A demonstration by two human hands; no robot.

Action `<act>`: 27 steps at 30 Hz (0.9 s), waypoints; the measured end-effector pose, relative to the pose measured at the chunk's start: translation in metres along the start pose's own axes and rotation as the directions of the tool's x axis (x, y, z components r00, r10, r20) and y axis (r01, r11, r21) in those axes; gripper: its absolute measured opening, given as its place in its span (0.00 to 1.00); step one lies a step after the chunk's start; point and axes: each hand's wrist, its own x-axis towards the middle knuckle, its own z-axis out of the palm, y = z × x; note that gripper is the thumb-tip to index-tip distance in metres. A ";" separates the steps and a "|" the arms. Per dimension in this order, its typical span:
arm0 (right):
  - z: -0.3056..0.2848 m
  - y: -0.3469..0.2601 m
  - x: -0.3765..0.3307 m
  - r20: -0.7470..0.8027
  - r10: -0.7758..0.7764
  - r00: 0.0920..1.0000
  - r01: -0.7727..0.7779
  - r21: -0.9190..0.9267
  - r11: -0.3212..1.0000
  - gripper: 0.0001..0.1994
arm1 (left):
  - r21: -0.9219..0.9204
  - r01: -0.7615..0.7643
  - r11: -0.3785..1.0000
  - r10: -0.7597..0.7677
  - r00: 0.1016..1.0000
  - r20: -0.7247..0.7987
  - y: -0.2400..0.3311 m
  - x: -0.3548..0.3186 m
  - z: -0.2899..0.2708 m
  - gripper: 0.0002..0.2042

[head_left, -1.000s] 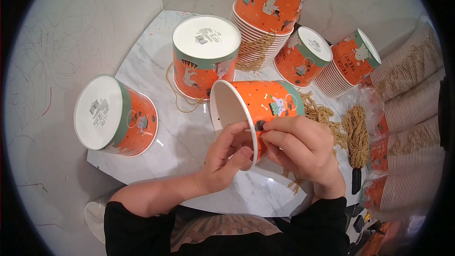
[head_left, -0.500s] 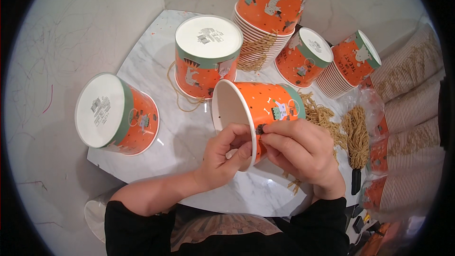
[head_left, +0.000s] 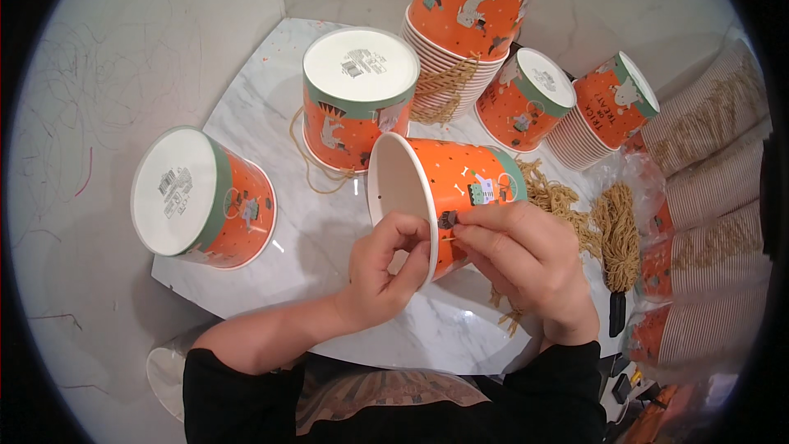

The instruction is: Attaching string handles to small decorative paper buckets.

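We have the orange paper bucket (head_left: 448, 185) tipped on its side between our two hands, above the near part of the marbled worktop (head_left: 288, 304), its white mouth turned to the left and its green base band to the right. Our left hand (head_left: 385, 270) is at the mouth, thumb and forefinger bent toward each other just inside the rim; we cannot tell whether anything sits between them. Our right hand (head_left: 526, 259) is on the outer wall, thumb and forefinger pressed together, pinching a thin tan cord (head_left: 448, 238) that shows briefly against the orange beside the rim.

Just right of the bucket, loose tan strands (head_left: 552, 199) lie on the worktop, partly behind our right hand, and beside them rests a thick hank of cord (head_left: 619, 234) with a black end.

To our left stands an upturned bucket (head_left: 238, 210); farther back is a second upturned bucket (head_left: 357, 127) with a cord loop (head_left: 316, 177) at its foot. Behind it rises a tall stack of buckets (head_left: 464, 16), strands draped on its rims. Right of that are a small upturned bucket (head_left: 522, 111) and a short stack (head_left: 604, 111), then plastic-wrapped stacks (head_left: 711, 259) along the right edge.
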 end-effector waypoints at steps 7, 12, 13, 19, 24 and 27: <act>-0.015 -0.001 0.008 -0.020 0.094 0.995 -0.095 -0.084 0.992 0.13 | 0.645 -0.441 0.624 0.560 0.828 0.023 0.021 0.015 -0.008 0.07; -0.026 -0.011 0.002 0.040 0.343 0.939 -0.343 0.218 0.914 0.09 | 0.777 -0.578 0.248 0.654 0.692 0.305 0.042 0.030 -0.007 0.05; -0.027 -0.012 0.001 0.035 0.477 0.878 -0.442 0.442 0.781 0.07 | 0.764 -0.609 0.213 0.633 0.682 0.366 0.045 0.036 -0.005 0.05; -0.037 -0.009 -0.007 -0.041 0.527 0.849 -0.404 0.590 0.698 0.09 | 0.817 -0.440 0.373 0.241 0.896 0.373 0.104 0.047 0.034 0.08; -0.048 -0.021 -0.005 -0.001 0.583 0.812 -0.427 0.680 0.595 0.12 | 0.796 -0.393 0.461 0.107 0.915 0.390 0.129 0.058 0.044 0.07; -0.050 -0.013 -0.007 0.025 0.588 0.808 -0.426 0.714 0.555 0.13 | 0.783 -0.285 0.553 0.004 0.941 0.339 0.133 0.062 0.043 0.05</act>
